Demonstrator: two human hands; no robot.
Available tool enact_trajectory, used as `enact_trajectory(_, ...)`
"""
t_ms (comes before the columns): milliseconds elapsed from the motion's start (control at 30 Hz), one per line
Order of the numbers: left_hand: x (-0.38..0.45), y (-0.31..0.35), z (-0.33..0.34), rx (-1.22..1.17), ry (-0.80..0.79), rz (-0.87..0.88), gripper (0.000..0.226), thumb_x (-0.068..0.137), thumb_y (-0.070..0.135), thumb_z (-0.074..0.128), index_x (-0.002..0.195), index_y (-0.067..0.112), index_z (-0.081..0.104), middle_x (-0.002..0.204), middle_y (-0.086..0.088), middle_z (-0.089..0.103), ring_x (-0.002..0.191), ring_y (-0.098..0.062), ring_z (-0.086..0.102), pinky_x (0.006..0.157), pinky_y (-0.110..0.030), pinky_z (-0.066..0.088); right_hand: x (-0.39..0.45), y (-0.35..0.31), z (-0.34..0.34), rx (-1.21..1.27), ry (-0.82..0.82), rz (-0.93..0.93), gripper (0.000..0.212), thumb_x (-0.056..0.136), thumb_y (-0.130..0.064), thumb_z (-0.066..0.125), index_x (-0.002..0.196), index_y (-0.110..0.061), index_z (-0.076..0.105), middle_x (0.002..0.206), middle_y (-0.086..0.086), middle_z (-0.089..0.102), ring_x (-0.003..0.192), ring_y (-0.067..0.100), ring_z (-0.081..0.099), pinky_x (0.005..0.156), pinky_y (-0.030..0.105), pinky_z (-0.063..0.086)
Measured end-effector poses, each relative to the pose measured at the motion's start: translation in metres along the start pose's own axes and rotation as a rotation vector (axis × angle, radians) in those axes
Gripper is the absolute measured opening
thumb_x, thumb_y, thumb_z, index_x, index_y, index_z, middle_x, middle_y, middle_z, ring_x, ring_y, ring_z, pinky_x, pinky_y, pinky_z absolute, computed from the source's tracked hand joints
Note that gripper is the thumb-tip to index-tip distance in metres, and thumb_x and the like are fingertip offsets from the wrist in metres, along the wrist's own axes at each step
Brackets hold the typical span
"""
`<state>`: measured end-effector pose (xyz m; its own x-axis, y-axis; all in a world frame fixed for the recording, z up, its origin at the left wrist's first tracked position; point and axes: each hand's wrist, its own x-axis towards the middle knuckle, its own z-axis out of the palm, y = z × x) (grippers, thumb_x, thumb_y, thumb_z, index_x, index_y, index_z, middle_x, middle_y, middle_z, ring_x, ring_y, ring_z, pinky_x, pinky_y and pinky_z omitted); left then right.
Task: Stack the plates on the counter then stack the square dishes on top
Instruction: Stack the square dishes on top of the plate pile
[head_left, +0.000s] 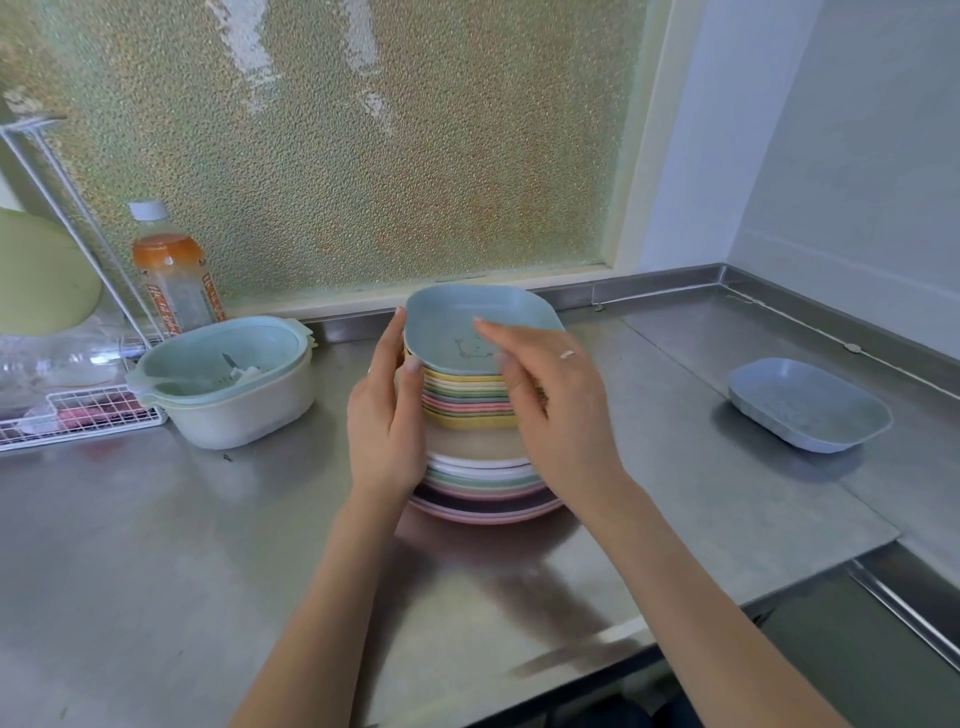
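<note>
A stack of round pastel plates (485, 491) stands in the middle of the steel counter (156, 545). Several square dishes (467, 402) in yellow, green and pink are piled on it. A light teal square dish (457, 325) lies on top, tilted slightly. My left hand (387, 410) rests against the pile's left side, thumb on the top dish's rim. My right hand (545, 395) holds the pile's right side, with its fingers over the top dish's near rim. A blue square dish (810, 405) sits alone at the right.
A teal colander in a white bowl (223, 382) stands left of the stack. Behind it is a bottle with orange liquid (171, 270), and a white wire rack (67, 415) sits at the far left. The counter's front edge drops off at lower right.
</note>
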<state>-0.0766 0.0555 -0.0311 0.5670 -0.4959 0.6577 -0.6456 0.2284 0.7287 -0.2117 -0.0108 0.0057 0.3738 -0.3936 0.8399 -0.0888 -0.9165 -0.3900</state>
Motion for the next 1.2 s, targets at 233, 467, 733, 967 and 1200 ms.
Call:
enact_trajectory(233,-0.001,-0.001,0.002,-0.049,-0.01,-0.01,0.046,0.097,0.03,0.033,0.139,0.014,0.044,0.086,0.056,0.048,0.091,0.032,0.043,0.078,0.005,0.03,-0.024,0.09,-0.064,-0.601,0.209,0.371,0.034,0.088,-0.019,0.051,0.121,-0.02,0.058,0.115,0.007,0.066,0.107,0.029,0.056,0.094,0.045,0.036)
enact_trajectory(467,-0.002,0.001,0.002,-0.083,-0.015,-0.015,0.047,0.096,0.032,0.033,0.138,0.014,0.045,0.093,0.052,0.049,0.093,0.033,0.043,0.077,0.006,0.029,-0.062,0.154,-0.109,-0.96,-0.117,0.975,0.039,0.085,-0.011,0.054,0.124,-0.012,0.049,0.118,0.019,0.058,0.123,0.033,0.042,0.104,0.072,0.006)
enact_trajectory(733,-0.002,0.002,0.002,-0.073,-0.015,-0.022,0.046,0.096,0.031,0.034,0.138,0.014,0.046,0.095,0.051,0.047,0.093,0.034,0.041,0.077,0.007,0.028,-0.06,0.141,-0.099,-0.85,0.014,0.774,0.047,0.078,0.007,0.05,0.109,-0.022,0.07,0.095,0.021,0.069,0.1,0.036,0.055,0.102,0.051,0.024)
enact_trajectory(967,-0.002,0.001,0.002,-0.056,-0.019,-0.023,0.046,0.096,0.029,0.034,0.138,0.014,0.045,0.084,0.056,0.049,0.087,0.033,0.044,0.076,0.007,0.03,-0.064,0.088,-0.055,-0.484,0.161,0.322,0.041,0.072,0.011,0.051,0.096,-0.013,0.075,0.087,0.009,0.074,0.081,0.035,0.059,0.075,0.04,0.049)
enact_trajectory(1200,-0.001,-0.003,0.002,-0.072,-0.008,-0.014,0.049,0.095,0.035,0.035,0.138,0.012,0.046,0.077,0.042,0.055,0.083,0.029,0.046,0.074,0.004,0.032,-0.049,0.053,-0.056,-0.309,0.291,0.195,0.042,0.075,0.018,0.06,0.1,-0.012,0.073,0.097,0.005,0.072,0.096,0.025,0.056,0.087,0.012,0.04)
